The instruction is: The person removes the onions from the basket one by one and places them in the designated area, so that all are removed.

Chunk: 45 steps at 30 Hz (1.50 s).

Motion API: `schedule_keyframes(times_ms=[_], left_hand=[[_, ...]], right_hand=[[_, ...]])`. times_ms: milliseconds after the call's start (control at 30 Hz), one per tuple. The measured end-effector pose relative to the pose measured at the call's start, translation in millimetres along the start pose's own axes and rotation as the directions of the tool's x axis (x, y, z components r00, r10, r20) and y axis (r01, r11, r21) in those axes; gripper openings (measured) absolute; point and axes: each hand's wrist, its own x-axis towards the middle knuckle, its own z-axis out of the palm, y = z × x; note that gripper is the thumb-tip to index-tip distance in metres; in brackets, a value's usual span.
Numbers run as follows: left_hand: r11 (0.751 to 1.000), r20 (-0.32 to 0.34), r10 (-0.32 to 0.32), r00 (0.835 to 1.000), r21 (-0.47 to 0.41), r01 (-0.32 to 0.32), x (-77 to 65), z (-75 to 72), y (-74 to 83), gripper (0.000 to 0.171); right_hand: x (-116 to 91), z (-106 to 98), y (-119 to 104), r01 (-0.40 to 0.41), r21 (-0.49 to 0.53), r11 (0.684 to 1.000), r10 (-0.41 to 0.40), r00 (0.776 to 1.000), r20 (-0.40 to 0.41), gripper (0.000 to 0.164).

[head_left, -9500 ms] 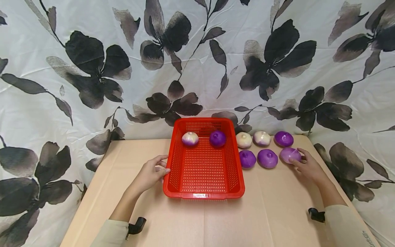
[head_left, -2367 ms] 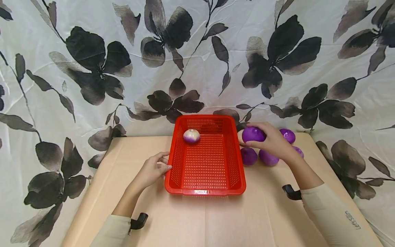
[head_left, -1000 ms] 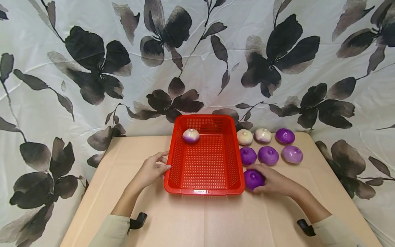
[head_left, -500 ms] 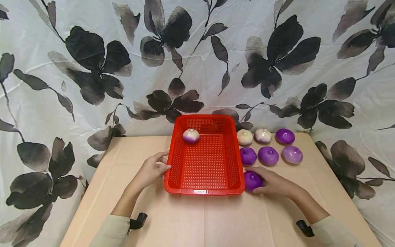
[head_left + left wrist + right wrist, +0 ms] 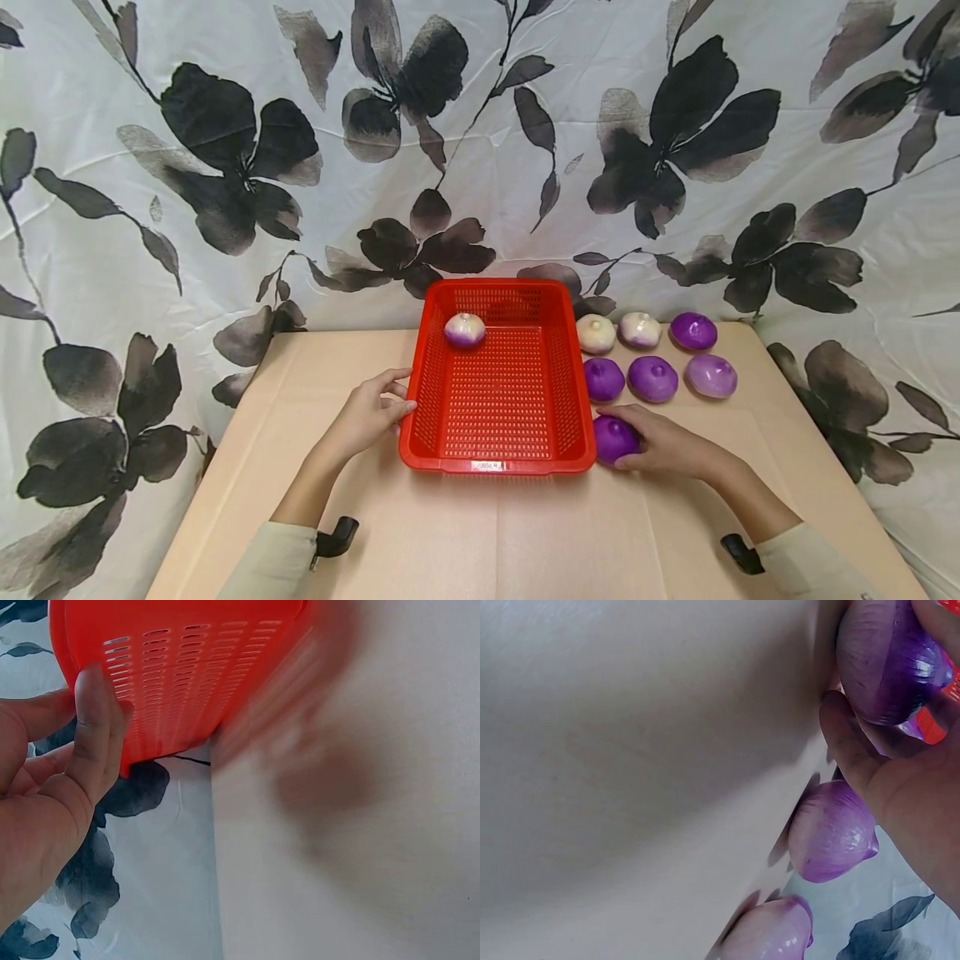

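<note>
In the head view my left hand (image 5: 371, 414) holds the left rim of a red perforated plastic basket (image 5: 495, 465), thumb on the rim. The left wrist view shows those fingers (image 5: 91, 724) against the basket's side wall (image 5: 172, 682). My right hand (image 5: 660, 443) grips a dark purple onion (image 5: 615, 439) on the table, close by the basket's lower right side. Its fingers curl round the onion (image 5: 889, 664) in the right wrist view. One white-and-purple onion (image 5: 465, 331) sits inside the basket at the back left.
Right of the basket, two rows of onions stand on the table (image 5: 495, 542): white onions (image 5: 596, 333) and a purple onion (image 5: 693, 331) behind, purple onions (image 5: 652, 379) in front. A floral cloth (image 5: 480, 150) hangs at the back.
The dark purple onion has left the basket. My right hand carried it over the rows and set it lower, beside the basket. Over the last second almost nothing moves; the left hand keeps its place.
</note>
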Motion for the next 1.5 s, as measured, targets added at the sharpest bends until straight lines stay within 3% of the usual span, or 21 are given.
schedule_keyframes(times_ms=[500, 800, 933, 1233, 1500], left_hand=[[1.000, -0.001, -0.013, 1.000, 0.016, 0.013, 1.3, 0.9, -3.8, 0.059], [1.000, 0.008, -0.010, 1.000, -0.002, 0.010, 1.2, 0.2, -3.6, 0.059], [1.000, 0.007, -0.008, 1.000, 0.001, 0.008, 1.3, 0.1, -3.7, 0.059], [1.000, 0.009, 0.004, 1.000, 0.002, -0.004, 0.8, 0.5, -3.8, 0.059], [1.000, 0.012, -0.015, 1.000, -0.006, 0.015, 0.4, 1.1, -1.9, 0.059]], right_hand=[[-1.2, -3.1, -1.3, 0.028, 0.030, 0.999, -0.027, 0.999, -0.023, 0.077], [-1.0, -38.6, -12.8, -0.022, 0.012, 1.000, 0.023, 0.999, -0.040, 0.069], [4.5, -55.7, -21.1, 0.000, -0.039, 0.999, -0.003, 0.997, -0.075, 0.067], [41.5, -80.5, -44.8, 0.080, -0.072, 0.994, -0.089, 0.987, -0.133, 0.062], [101.6, -88.9, -70.1, 0.058, -0.051, 0.997, -0.062, 0.994, -0.089, 0.066]])
